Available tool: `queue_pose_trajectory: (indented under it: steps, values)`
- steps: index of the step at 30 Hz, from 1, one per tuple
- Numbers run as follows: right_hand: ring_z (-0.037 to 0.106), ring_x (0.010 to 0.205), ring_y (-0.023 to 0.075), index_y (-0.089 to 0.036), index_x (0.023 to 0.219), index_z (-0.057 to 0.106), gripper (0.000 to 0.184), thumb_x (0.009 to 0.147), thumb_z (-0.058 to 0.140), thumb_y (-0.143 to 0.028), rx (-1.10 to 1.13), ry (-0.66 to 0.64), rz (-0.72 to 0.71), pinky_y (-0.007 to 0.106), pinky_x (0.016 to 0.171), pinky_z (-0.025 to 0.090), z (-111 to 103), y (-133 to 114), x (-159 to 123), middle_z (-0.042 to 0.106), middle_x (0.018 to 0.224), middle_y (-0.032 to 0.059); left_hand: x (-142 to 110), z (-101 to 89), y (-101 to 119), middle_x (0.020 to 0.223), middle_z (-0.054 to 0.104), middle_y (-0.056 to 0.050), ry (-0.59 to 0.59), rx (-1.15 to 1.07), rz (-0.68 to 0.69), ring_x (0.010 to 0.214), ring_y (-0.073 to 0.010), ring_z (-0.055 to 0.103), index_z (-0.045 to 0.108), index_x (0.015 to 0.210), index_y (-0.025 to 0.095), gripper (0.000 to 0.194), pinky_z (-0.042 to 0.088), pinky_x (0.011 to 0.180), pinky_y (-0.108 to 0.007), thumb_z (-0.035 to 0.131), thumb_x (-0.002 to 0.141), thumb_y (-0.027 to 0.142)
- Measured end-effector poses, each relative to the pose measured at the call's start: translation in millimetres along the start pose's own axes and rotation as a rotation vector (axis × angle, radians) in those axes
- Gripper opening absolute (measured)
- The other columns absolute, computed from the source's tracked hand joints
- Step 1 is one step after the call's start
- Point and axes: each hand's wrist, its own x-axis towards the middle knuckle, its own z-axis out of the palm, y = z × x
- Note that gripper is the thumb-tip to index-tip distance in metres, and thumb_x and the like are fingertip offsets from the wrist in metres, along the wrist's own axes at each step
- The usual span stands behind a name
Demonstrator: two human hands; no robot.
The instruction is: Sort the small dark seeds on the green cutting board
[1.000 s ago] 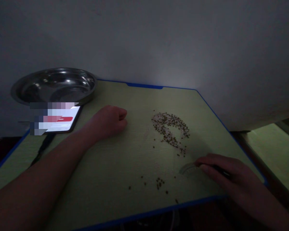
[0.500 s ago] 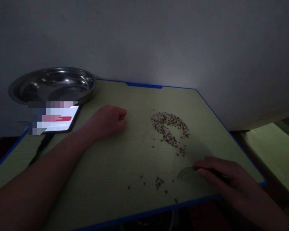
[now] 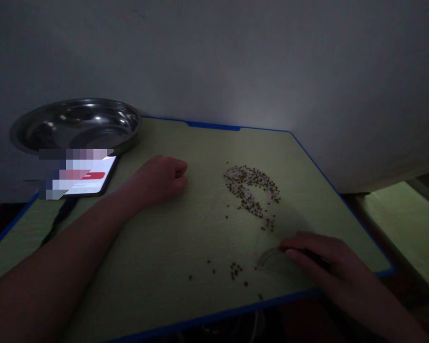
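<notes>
My left hand (image 3: 160, 180) rests on the table as a loose fist, with nothing showing between its curled fingers. To its right lies a patch of small dark beans mixed with pale grains (image 3: 249, 183), spread in a rough ring. Between thumb and fingers, my right hand (image 3: 318, 257) pinches a clear plastic protractor (image 3: 268, 258); its curved edge points left, near the table's front edge. Just left of the protractor is a small loose group of dark beans (image 3: 236, 270), with a few single ones scattered around it.
A wide steel basin (image 3: 78, 124) stands at the back left. In front of it is a lit phone (image 3: 89, 183), partly pixelated, with a dark cable or strap (image 3: 60, 216) below. The pale tabletop (image 3: 164, 252) has a blue rim, and a wall rises behind.
My right hand and the protractor have shifted slightly left, closer to the small group of beans. My left hand stays in place.
</notes>
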Motion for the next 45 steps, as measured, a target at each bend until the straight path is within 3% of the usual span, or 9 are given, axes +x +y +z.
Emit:
queue_pose_trajectory:
  steps: [9,22,45]
  values:
    - [0.071,0.077,0.0196,-0.029,0.09,0.073,0.026,0.089,0.052,-0.045,0.008,0.074,-0.049,0.029,0.066,0.059,-0.1,-5.3,-4.0,0.077,0.087,0.0017,1.4,3.1,-3.0,0.05,0.036,0.003,-0.001,0.006,0.0,0.05,-0.0101,0.034,0.037,0.053,0.019,0.016,0.022,0.054,-0.028,0.045,0.067,0.021]
    - [0.07,0.084,0.0188,-0.029,0.093,0.072,0.024,0.091,0.051,-0.041,0.047,-0.024,-0.011,0.029,0.07,0.058,4.2,-6.1,-1.1,0.076,0.093,0.0014,0.5,2.1,-1.1,0.051,0.037,0.003,0.008,0.012,-0.013,0.05,-0.0104,0.035,0.04,0.053,0.019,0.015,0.023,0.054,-0.029,0.045,0.067,0.02]
    - [0.07,0.081,0.0219,-0.026,0.088,0.072,0.027,0.091,0.05,-0.041,0.004,-0.033,-0.033,0.032,0.066,0.057,1.5,-4.1,4.1,0.075,0.091,0.0047,-0.8,2.2,-3.0,0.046,0.033,0.004,0.032,-0.036,0.047,0.048,-0.0106,0.033,0.031,0.051,0.021,0.02,0.023,0.051,-0.029,0.044,0.066,0.02]
